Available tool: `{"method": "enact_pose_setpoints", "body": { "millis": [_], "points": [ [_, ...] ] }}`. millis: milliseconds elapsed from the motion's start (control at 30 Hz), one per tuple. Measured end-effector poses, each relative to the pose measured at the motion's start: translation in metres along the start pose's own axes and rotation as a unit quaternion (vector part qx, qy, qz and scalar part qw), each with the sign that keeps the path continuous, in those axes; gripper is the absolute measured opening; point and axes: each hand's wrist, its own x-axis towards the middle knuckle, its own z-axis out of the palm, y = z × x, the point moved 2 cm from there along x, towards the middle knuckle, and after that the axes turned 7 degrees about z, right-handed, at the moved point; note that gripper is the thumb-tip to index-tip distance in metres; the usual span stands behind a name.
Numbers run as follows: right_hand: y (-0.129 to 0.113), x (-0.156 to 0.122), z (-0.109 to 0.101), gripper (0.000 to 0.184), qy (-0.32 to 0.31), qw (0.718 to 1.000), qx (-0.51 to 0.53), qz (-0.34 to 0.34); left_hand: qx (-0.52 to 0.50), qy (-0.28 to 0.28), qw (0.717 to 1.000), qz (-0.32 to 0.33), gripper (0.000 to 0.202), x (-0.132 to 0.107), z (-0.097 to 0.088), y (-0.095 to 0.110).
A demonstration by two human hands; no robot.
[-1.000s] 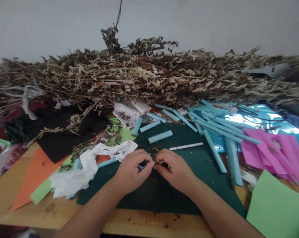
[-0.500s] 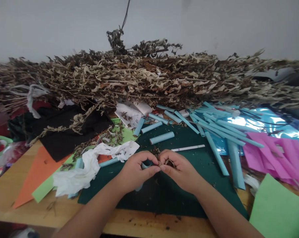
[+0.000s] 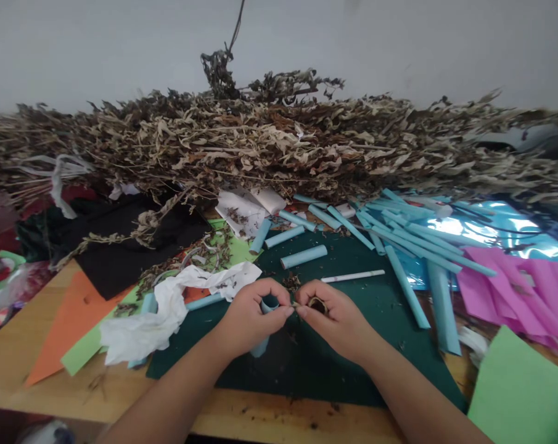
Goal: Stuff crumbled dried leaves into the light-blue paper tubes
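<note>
My left hand (image 3: 251, 317) is closed round a light blue paper tube (image 3: 266, 308) held upright over the dark green mat (image 3: 352, 351); the tube's lower end shows below the hand. My right hand (image 3: 332, 317) is closed in a pinch on crumbled dried leaves (image 3: 316, 303), its fingertips touching the left hand's at the tube's open top. A thin white stick (image 3: 351, 275) lies on the mat just beyond the hands. A short blue tube (image 3: 303, 256) lies further back.
A big heap of dried leafy branches (image 3: 269, 145) fills the back. Several blue paper rolls (image 3: 399, 246) lie right of centre, by pink paper (image 3: 514, 290) and a green sheet (image 3: 519, 394). Crumpled white paper (image 3: 168, 308), orange paper (image 3: 61, 327) and black cloth (image 3: 135, 240) lie left.
The blue tube in my left hand has turned more upright, its open top now showing. Both hands stay together over the mat, shifted slightly right in view.
</note>
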Motion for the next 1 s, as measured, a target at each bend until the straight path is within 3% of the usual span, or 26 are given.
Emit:
{"method": "enact_pose_setpoints", "body": {
  "millis": [233,400,567,833,1000],
  "points": [
    [0.0,0.003,-0.003,0.003,0.004,0.998,0.02,0.064,0.086,0.012,0.996,-0.018,0.01,0.004,-0.008,0.004],
    [0.003,0.007,-0.01,0.004,0.025,0.994,0.048,0.093,0.162,0.053,0.985,0.001,0.012,0.007,-0.017,0.004],
    [0.005,0.007,-0.005,0.01,0.023,0.991,0.085,0.099,0.157,-0.003,0.988,0.007,0.015,0.005,-0.009,0.004],
    [0.004,0.005,0.007,0.008,-0.001,0.991,0.074,0.108,0.147,-0.002,0.989,0.027,0.011,0.007,-0.004,0.009],
    [0.002,0.005,0.008,0.006,0.003,0.995,0.028,0.091,0.146,0.002,0.989,-0.01,0.01,0.004,0.0,0.009]
  ]
}}
